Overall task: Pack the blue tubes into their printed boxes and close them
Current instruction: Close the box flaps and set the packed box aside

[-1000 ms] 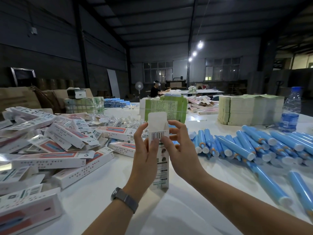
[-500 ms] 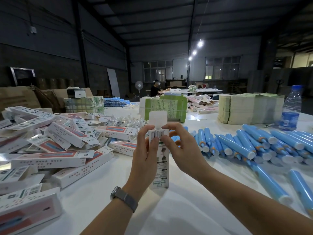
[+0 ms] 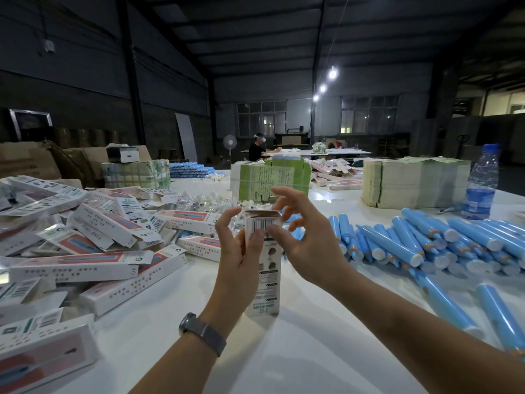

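I see one printed box [image 3: 262,263] standing upright on the white table [image 3: 312,351], its foot on the tabletop and its top flap folded down flat over the opening. I cannot tell what is inside it, since the walls hide the contents. My left hand [image 3: 237,251] grips the box near its top, thumb on the barcode face and fingers curled round the far side. My right hand [image 3: 308,243] pinches the top right corner between thumb and forefinger, the other fingers spread loosely in the air above. To the left lies a heap of packed boxes [image 3: 93,251], closed and lying flat across one another. To the right the blue tubes [image 3: 426,243] lie loose in a pile on the table, white caps towards me, none boxed. Behind stand a stack of flat cartons [image 3: 414,183], a green bundle [image 3: 272,180] and a water bottle [image 3: 481,183] holding some water.
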Demonstrator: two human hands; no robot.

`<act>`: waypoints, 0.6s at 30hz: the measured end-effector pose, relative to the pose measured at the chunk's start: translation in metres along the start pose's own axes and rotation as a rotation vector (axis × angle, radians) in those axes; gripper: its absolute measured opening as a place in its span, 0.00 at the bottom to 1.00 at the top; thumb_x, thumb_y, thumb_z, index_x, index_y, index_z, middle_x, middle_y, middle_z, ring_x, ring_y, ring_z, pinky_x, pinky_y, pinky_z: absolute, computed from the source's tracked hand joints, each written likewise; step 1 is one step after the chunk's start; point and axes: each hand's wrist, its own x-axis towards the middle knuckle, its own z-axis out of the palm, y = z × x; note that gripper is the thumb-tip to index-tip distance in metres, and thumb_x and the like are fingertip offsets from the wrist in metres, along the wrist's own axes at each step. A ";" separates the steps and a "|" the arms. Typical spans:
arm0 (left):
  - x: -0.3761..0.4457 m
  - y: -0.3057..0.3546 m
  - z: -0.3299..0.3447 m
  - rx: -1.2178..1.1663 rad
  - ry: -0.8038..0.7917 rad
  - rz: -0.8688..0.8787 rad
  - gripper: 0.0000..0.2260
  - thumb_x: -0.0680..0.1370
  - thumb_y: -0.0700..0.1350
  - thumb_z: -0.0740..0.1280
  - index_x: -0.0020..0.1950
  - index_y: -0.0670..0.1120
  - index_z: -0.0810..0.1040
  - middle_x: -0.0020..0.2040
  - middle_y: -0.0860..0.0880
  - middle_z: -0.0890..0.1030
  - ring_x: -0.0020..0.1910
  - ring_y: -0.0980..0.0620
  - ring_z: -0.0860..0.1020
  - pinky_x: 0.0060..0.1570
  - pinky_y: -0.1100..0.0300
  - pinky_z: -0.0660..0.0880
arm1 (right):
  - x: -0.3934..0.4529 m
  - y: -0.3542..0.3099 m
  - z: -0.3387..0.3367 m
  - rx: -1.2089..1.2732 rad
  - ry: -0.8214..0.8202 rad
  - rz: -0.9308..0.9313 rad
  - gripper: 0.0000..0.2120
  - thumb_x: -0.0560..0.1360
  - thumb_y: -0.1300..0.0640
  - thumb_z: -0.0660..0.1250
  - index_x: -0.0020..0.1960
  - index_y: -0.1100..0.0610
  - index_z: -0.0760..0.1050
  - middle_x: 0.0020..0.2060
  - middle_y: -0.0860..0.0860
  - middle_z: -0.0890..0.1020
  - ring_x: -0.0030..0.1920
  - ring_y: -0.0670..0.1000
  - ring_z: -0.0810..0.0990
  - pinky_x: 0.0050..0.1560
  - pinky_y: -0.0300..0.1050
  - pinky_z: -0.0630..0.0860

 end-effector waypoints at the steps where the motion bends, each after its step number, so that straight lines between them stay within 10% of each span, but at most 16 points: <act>1: 0.000 0.000 0.000 -0.002 -0.006 0.003 0.16 0.79 0.49 0.60 0.65 0.58 0.60 0.51 0.39 0.83 0.42 0.48 0.84 0.40 0.59 0.79 | 0.000 0.000 -0.001 -0.030 -0.016 -0.010 0.21 0.76 0.62 0.70 0.62 0.42 0.72 0.51 0.40 0.76 0.49 0.45 0.75 0.46 0.33 0.72; 11: -0.001 0.003 0.002 0.081 -0.045 0.065 0.10 0.81 0.51 0.60 0.59 0.66 0.70 0.45 0.40 0.80 0.39 0.48 0.81 0.39 0.56 0.78 | 0.005 -0.006 -0.005 0.099 -0.001 0.034 0.07 0.76 0.56 0.70 0.40 0.50 0.79 0.46 0.44 0.79 0.51 0.48 0.79 0.50 0.44 0.76; 18: -0.001 0.005 0.001 0.103 -0.033 0.069 0.13 0.79 0.50 0.62 0.60 0.67 0.70 0.53 0.43 0.83 0.47 0.46 0.84 0.44 0.55 0.80 | 0.003 -0.005 -0.003 0.091 -0.048 0.031 0.07 0.75 0.56 0.69 0.51 0.48 0.81 0.48 0.39 0.77 0.54 0.46 0.79 0.52 0.44 0.78</act>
